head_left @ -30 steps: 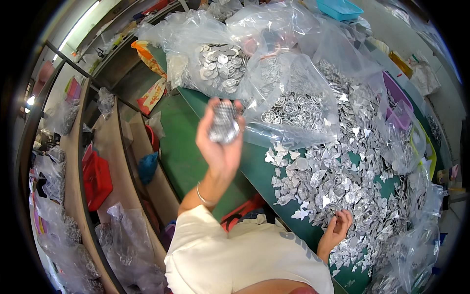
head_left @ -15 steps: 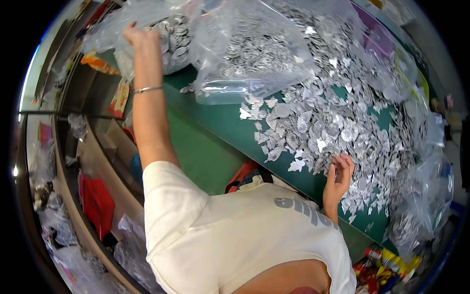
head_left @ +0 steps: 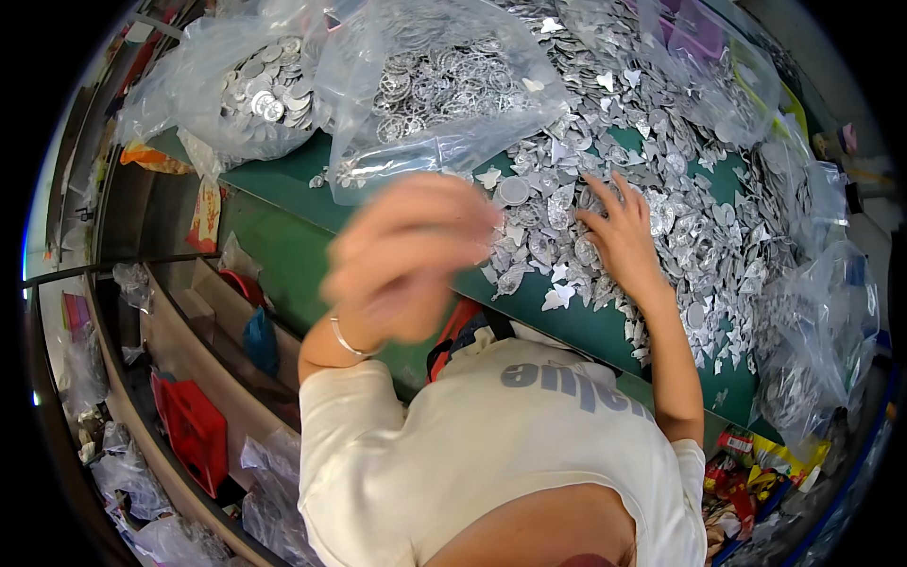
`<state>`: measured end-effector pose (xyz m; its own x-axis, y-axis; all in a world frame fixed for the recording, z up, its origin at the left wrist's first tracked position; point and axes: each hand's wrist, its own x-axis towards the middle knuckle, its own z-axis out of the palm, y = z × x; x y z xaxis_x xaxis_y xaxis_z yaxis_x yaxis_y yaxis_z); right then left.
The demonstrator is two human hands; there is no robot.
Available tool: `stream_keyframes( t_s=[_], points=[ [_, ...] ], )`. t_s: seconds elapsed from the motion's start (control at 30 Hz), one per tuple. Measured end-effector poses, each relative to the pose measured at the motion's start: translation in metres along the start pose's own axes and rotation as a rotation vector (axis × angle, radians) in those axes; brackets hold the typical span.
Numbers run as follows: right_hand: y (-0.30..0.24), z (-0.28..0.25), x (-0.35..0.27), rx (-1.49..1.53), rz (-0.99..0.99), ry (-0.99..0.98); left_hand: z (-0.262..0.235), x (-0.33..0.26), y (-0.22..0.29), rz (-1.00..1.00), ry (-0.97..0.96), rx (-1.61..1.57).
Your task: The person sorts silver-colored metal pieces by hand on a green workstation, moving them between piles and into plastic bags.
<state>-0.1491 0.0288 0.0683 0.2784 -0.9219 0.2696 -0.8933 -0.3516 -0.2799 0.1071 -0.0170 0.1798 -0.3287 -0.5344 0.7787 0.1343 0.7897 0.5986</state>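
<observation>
Sorting in hand: right hand (head_left: 619, 236) fingers spread flat on the metal pieces (head_left: 699, 217), left hand (head_left: 406, 255) blurred, grip indeterminable; next move likely needs a pinch

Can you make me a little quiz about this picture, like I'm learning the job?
1. True or false: the right hand rests on the heap of small silver metal pieces.
2. What colour is the table top? A red, B green, C white.
3. What holds the round silver discs at the upper left?

Key: 1 true. 2 B. 3 a clear plastic bag.
</observation>
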Motion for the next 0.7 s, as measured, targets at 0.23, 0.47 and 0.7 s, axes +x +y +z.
stream_keyframes(
  t_s=[0.23,0.47,0.7],
  points=[
    [0.028,-0.009,-0.035,1.303,0.653,0.374,0.060,-0.081,-0.085,-0.507,-0.396,0.441],
    [0.023,-0.012,-0.027,0.665,0.632,0.027,0.074,-0.082,-0.099,-0.405,-0.666,0.684],
    [0.012,0.003,-0.021,0.073,0.505,0.234,0.072,-0.086,-0.106,-0.418,-0.407,0.496]
  ],
)
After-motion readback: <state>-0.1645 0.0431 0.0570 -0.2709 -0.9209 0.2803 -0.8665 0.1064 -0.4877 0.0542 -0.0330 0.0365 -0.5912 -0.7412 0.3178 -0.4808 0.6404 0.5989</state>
